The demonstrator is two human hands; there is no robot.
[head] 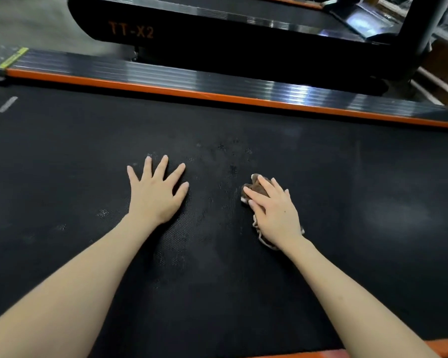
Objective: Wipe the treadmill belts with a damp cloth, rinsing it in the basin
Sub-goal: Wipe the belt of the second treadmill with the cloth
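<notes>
Near treadmill belt [88,164] only partly wiped
Right hand [274,215] presses the brown cloth [256,187] flat mid-belt; left hand [155,195] rests spread, empty. Smudges remain; the TT-X2 treadmill [192,27] probably still waits; basin unseen

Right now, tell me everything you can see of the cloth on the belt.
The cloth is a small brown rag with a pale, frayed-looking edge, crumpled into a bunch. It lies on the black textured treadmill belt, right of centre. The right hand presses flat on top and hides most of it; brown fabric peeks out past the fingertips and pale edging shows beside the wrist. Nothing else touches it. Whether it is damp cannot be told.
</notes>
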